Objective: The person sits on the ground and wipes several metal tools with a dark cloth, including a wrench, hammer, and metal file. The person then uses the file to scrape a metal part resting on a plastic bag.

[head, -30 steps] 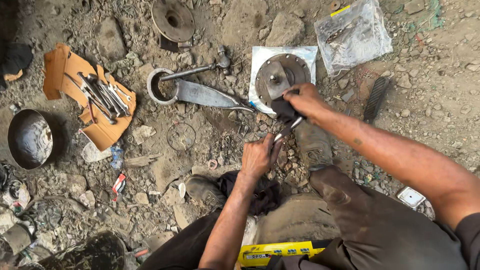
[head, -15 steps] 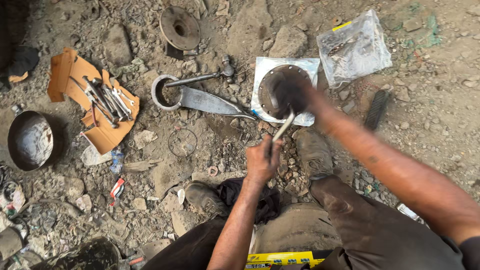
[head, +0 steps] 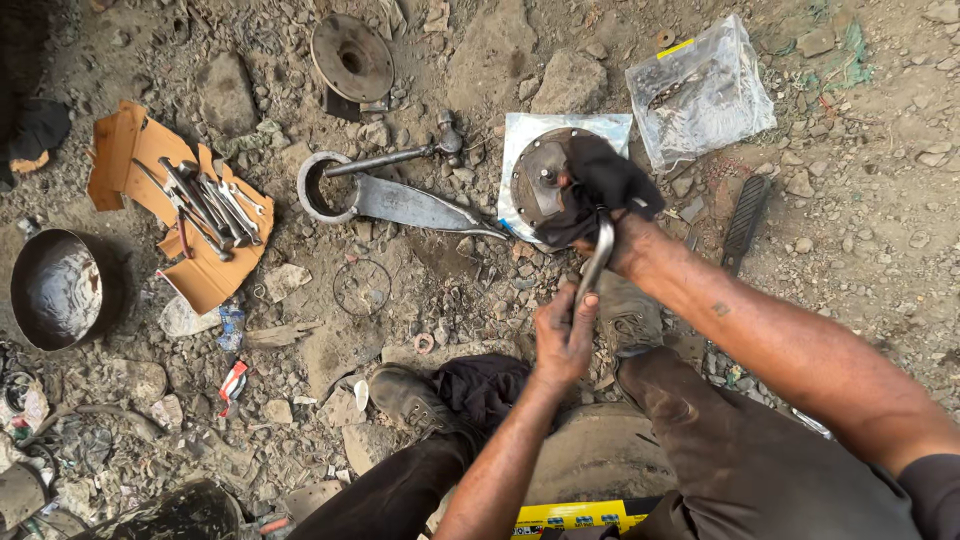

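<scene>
Round metal plate [head: 540,180] rests on a plastic sheet [head: 520,135] on the dirt ground [head: 880,230], toward its far edge. Right hand [head: 625,240] grip presses a black rag [head: 605,180] onto the plate. Left hand [head: 562,335] grip is clamped on a curved metal bar [head: 595,262].

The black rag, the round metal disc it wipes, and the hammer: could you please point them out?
black rag [head: 607,180], head view, on its bunched middle.
round metal disc [head: 540,180], head view, on its bare left face.
hammer [head: 385,161], head view, on its handle.

Bare forearms, seemingly dark grimy trousers [head: 760,470]
</scene>
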